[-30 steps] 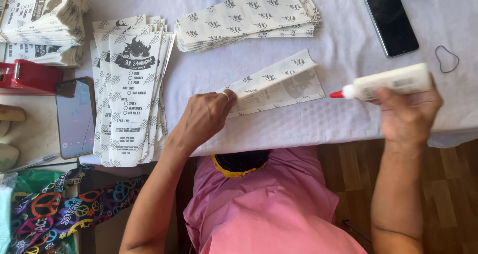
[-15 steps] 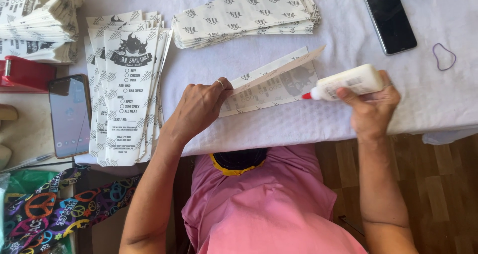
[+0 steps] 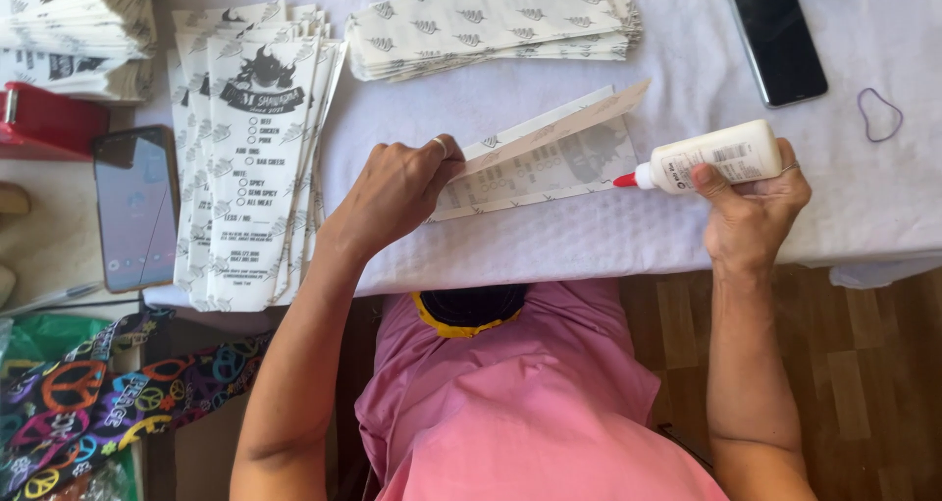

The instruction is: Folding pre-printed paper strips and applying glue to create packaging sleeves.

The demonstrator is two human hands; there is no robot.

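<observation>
Seen from the head camera, looking straight down over a pink top at a table under a white cloth (image 3: 589,236). Left hand (image 3: 397,192) curled down onto the near end of a printed paper bag (image 3: 549,162), fingers closed over it and pinning it to the cloth, a ring showing on one finger; bag lying flat across the middle of the table, its long upper flap lifted and tilted up along the far edge. Right hand (image 3: 751,207) wrapped firmly around a white glue bottle (image 3: 711,158), held on its side, red nozzle pointing left and just at the right end of the bag; whether tip touches paper, cannot tell. Beyond the bag, a low pile of patterned bags (image 3: 491,20) fanned along the far side. To the left, a stack of bags printed in black (image 3: 250,148) lying lengthwise, with a phone (image 3: 135,207) beside it and a red stapler (image 3: 49,123) further left. At far right, a dark phone (image 3: 780,35) face up and a purple rubber band (image 3: 880,113) loose on the cloth.
</observation>
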